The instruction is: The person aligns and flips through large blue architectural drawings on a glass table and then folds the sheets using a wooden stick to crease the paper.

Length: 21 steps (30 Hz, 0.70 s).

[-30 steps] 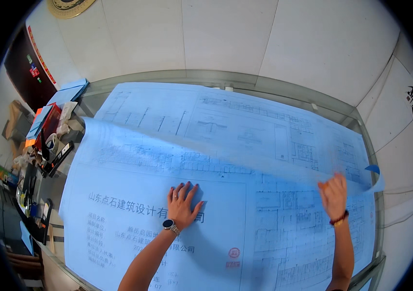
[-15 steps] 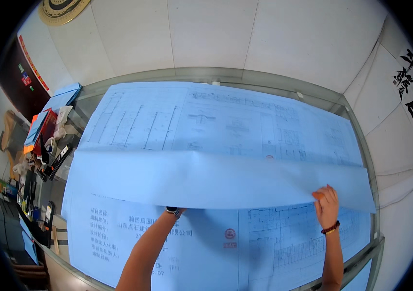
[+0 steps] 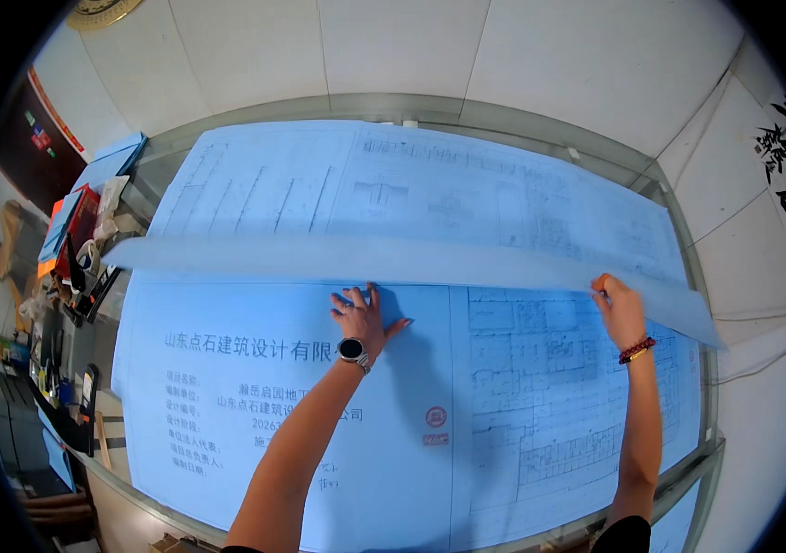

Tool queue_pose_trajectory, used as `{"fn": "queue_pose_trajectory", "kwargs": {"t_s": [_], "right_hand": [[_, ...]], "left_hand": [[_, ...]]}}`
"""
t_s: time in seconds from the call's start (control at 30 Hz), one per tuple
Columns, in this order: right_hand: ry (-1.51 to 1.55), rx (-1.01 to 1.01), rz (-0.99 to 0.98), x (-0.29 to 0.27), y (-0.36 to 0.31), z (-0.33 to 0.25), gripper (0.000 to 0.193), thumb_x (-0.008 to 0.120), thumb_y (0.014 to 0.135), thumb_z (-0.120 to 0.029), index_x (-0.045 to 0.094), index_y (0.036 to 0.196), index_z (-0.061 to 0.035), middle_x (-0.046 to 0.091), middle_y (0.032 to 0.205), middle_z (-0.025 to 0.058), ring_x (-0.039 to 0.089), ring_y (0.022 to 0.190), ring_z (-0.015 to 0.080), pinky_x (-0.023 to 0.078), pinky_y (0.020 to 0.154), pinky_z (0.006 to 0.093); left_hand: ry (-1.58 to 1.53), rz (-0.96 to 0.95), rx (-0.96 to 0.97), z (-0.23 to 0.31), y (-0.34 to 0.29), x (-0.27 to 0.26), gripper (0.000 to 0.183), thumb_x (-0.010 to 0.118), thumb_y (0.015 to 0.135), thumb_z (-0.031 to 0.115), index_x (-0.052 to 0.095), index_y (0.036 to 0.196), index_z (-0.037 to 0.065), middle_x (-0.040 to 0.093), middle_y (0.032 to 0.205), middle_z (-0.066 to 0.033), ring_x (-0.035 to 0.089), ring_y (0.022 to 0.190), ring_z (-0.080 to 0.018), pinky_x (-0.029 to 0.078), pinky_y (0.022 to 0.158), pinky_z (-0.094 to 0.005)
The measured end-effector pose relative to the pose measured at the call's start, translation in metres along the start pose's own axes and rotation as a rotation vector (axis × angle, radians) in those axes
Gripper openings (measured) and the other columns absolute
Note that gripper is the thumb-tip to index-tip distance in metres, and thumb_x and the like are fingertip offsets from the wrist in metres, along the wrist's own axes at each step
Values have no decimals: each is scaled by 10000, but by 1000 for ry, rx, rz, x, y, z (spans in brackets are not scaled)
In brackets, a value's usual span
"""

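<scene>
A long, thin, pale blue drawing sheet arcs across the glass table, its folded edge running from the cluttered left side to the right hand, whose fingers are pinched together on that edge. The left hand lies flat with fingers spread on the smooth blue title sheet beneath, just below the lifted sheet's edge, a round watch at the wrist. A bead bracelet circles the right wrist.

I see thin, matt pale-blue paper drawing sheets on a glossy glass tabletop; far behind, smooth off-white wall tiles with a dull sheen.
</scene>
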State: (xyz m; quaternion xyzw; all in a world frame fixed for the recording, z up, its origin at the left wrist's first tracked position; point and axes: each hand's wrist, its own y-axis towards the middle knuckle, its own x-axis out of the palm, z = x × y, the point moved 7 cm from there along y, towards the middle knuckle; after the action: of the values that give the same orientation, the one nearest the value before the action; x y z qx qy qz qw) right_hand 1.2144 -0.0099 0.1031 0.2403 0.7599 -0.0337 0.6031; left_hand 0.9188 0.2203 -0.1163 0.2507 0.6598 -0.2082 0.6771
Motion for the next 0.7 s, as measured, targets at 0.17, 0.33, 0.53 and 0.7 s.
{"fn": "queue_pose_trajectory", "kwargs": {"t_s": [0.17,0.33,0.53,0.7], "right_hand": [[-9,2,-76,37,-34,17,119,589,763,-3,525,861,-21,628,896,127,600,795,332,483,683,381],[16,97,-207,69,-74,26,189,617,730,-14,549,904,-45,603,1039,124,574,933,311,453,803,394],[25,-135,-199,126,-67,-112,1061,820,468,-419,336,1374,-150,311,1424,109,178,1363,221,1,1086,508],[-107,-378,171,187,-13,-207,504,665,723,-192,521,1197,-98,534,1210,120,458,1183,247,292,1019,478]], "left_hand": [[22,-99,28,3,1,4,871,370,782,725,349,1325,44,424,1200,-242,370,1167,-498,403,865,-554],[-67,-194,-4,4,2,8,872,368,776,731,342,1335,62,431,1217,-233,371,1180,-473,386,883,-559],[-145,-193,-21,4,5,13,875,367,767,737,333,1348,83,438,1237,-222,371,1195,-444,367,904,-565],[-201,-205,-12,1,1,17,878,365,760,743,326,1359,101,445,1254,-213,372,1208,-419,351,922,-570]]}}
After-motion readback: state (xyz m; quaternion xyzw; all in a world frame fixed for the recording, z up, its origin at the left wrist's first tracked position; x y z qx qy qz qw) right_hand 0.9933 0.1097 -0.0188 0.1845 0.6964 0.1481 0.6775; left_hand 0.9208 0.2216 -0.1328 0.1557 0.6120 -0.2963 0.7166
